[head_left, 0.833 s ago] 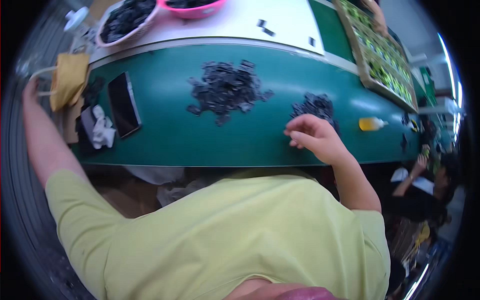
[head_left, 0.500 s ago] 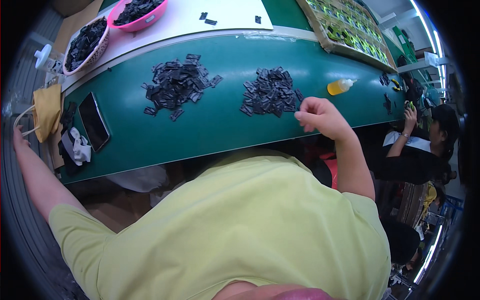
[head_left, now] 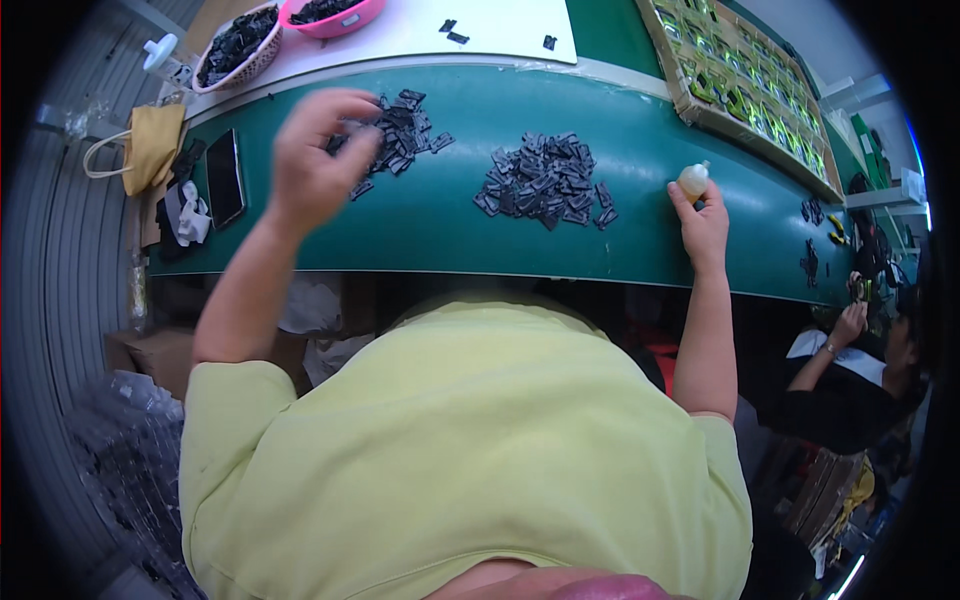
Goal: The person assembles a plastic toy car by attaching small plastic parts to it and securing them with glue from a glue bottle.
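My left hand (head_left: 318,165) hovers over the left heap of small black flat pieces (head_left: 405,125) and hides part of it. Motion blurs the hand somewhat; its thumb and fingers are apart, and I see nothing between them. My right hand (head_left: 704,225) is closed round a small squeeze bottle (head_left: 694,180) with a pale nozzle and a bit of yellow showing. Between the hands lies a second heap of the same black pieces (head_left: 540,182) on the green tabletop (head_left: 450,235).
At the far left stand a pink basket (head_left: 245,68) and a pink bowl (head_left: 335,22) of black pieces. A phone (head_left: 226,178) and a yellow bag (head_left: 153,148) lie left. A carton tray of green-and-black items (head_left: 745,95) fills the far right; a co-worker (head_left: 860,385) sits beyond.
My left hand has come from the yellow bag to the left heap. My right hand has moved right, from beside the right heap, and taken hold of the squeeze bottle, which now stands more upright.
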Demonstrator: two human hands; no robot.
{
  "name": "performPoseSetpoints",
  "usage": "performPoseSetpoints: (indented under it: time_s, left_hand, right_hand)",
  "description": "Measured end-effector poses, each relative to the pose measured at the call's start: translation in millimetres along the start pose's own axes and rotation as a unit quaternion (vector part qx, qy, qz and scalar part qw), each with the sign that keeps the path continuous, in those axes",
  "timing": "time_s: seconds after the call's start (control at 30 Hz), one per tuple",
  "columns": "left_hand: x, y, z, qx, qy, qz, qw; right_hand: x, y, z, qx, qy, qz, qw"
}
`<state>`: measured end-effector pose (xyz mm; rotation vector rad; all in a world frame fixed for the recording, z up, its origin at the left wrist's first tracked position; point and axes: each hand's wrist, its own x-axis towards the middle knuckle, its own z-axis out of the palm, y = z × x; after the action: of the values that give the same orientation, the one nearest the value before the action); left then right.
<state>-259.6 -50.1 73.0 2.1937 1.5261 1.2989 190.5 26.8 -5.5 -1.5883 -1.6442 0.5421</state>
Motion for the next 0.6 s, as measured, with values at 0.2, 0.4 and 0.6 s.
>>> performPoseSetpoints:
  time_s: [0.2, 0.4, 0.6]
  left_hand:
    - [34, 36, 97, -0.087, -0.129, -0.117, 0.981]
    - [78, 43, 167, -0.021, -0.258, -0.087, 0.962]
    - [74, 25, 171, -0.001, -0.239, -0.077, 0.968]
  right_hand:
    - [26, -6, 10, 0.284, -0.069, 0.031, 0.956]
    - [58, -37, 13, 0.488, -0.117, 0.039, 0.864]
    - [69, -50, 25, 0.576, -0.134, 0.045, 0.805]
